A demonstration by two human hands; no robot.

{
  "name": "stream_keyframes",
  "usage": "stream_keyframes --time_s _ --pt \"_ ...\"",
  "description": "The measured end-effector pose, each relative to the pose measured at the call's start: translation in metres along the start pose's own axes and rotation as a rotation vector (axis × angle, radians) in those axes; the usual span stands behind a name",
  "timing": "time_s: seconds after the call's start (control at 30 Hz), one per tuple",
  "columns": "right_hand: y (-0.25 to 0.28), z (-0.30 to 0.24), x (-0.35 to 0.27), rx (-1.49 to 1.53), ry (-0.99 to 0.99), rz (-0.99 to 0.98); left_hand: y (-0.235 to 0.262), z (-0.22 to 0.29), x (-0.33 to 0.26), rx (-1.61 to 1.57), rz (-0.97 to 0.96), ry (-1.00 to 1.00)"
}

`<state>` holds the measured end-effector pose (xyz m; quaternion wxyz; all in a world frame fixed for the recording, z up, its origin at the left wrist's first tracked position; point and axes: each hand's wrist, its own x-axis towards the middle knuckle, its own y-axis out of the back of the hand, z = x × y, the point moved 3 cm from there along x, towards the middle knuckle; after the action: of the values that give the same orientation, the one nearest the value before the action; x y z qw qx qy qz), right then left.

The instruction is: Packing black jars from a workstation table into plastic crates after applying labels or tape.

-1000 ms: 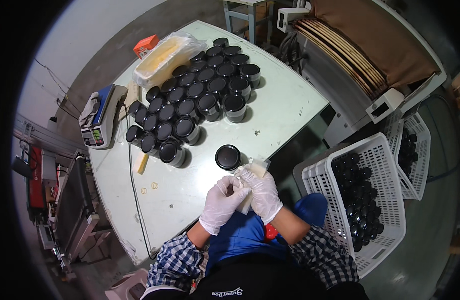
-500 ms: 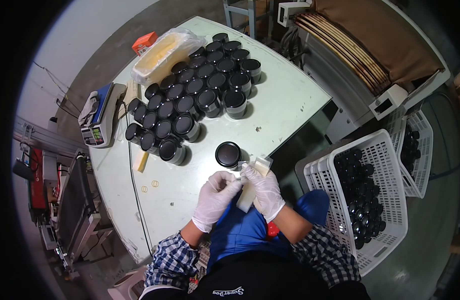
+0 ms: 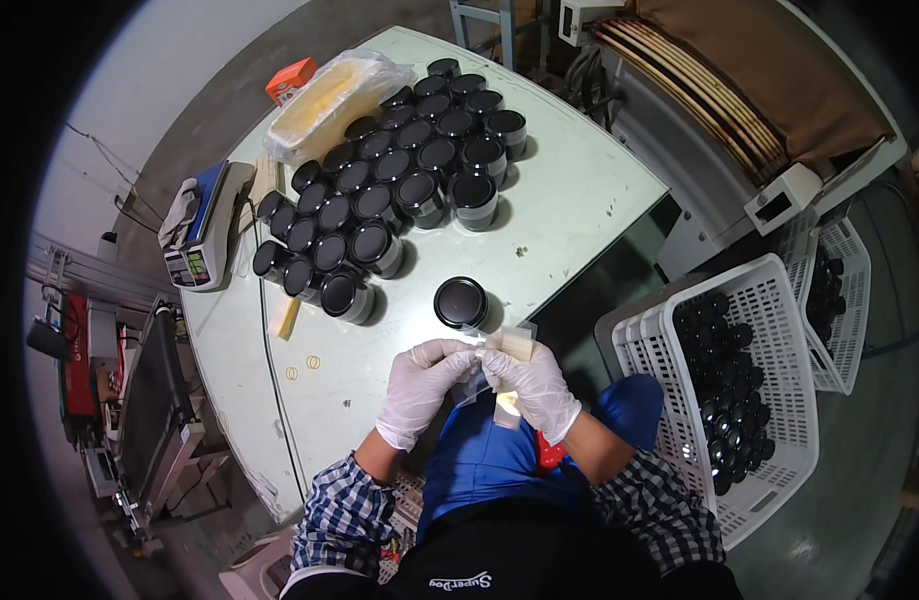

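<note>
Both my hands wear white gloves and meet at the table's near edge. My right hand (image 3: 541, 392) is closed around a stack of pale, clear-edged strips (image 3: 507, 410), which sticks out above and below the fingers. My left hand (image 3: 419, 388) pinches a thin transparent film (image 3: 467, 388) beside the stack; whether the film is fully apart from it, I cannot tell. Just beyond my fingertips a single clear jar with a black lid (image 3: 460, 302) stands upright. Farther off, a dense group of similar black-lidded jars (image 3: 389, 165) fills the table's middle.
A plastic-lined tub of yellowish material (image 3: 329, 105) and an orange box (image 3: 291, 80) lie at the far left. A scale (image 3: 201, 235) stands on the left edge, near a cable. Two rubber bands (image 3: 302, 368) lie on the table (image 3: 569, 205). White baskets (image 3: 794, 380) hold black lids at right.
My left hand has drawn slightly up and toward the right hand, and a transparent film now shows between them. The stack has turned more upright in my right hand.
</note>
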<state>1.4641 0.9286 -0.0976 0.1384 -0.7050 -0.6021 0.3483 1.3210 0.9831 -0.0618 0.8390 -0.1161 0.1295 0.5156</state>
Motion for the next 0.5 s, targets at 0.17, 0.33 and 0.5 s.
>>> stream_keyframes --time_s 0.17,0.33,0.5 --pt "0.009 0.000 0.006 -0.128 0.068 0.163 0.006 0.005 -0.005 -0.218 -0.005 -0.058" --pt "0.007 0.011 0.014 -0.186 0.046 0.116 0.006 0.011 -0.004 -0.583 -0.231 -0.122" --pt "0.032 0.016 0.014 -0.075 0.029 0.152 0.039 0.000 0.016 0.171 0.165 -0.282"
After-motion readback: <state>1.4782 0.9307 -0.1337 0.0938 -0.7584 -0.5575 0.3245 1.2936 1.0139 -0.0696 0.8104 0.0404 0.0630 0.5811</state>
